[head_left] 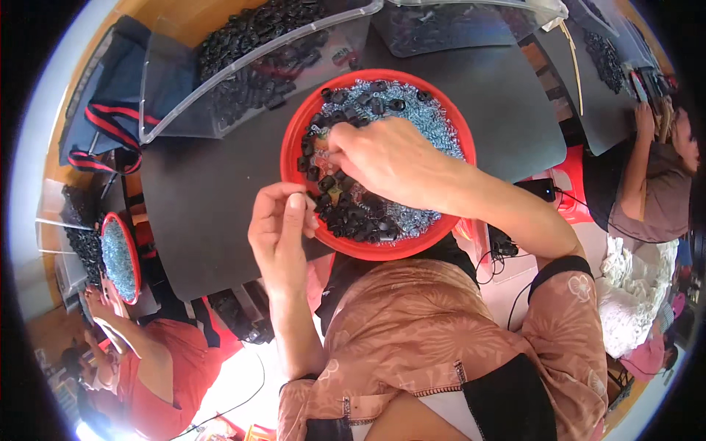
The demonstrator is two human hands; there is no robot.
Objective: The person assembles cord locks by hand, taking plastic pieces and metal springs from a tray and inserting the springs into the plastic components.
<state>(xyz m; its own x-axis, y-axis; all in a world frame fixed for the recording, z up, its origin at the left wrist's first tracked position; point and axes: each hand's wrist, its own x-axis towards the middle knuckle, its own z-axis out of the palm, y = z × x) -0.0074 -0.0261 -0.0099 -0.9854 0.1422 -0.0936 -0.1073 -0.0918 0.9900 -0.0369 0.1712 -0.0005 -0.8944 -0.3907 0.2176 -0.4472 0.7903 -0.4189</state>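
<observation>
A round red basin (289,140) holds many small silvery-blue coils that look like springs (430,121), along with small black plastic pieces (360,220), some with round holes. My right hand (390,158) reaches across the basin. Its fingers are closed together, down among the pieces on the basin's left side, and whatever they hold is hidden. At the basin's lower left rim, my left hand (279,231) is raised with thumb and fingers pinched around a small black plastic piece (309,197), mostly covered by the fingertips.
Clear plastic bins (254,66) of black pieces stand behind the basin on the dark table (213,198). A dark bag with a red-striped strap (110,117) lies at far left. Co-workers sit on both sides, the left one by another red-rimmed basin (120,257). A phone (539,189) lies at right.
</observation>
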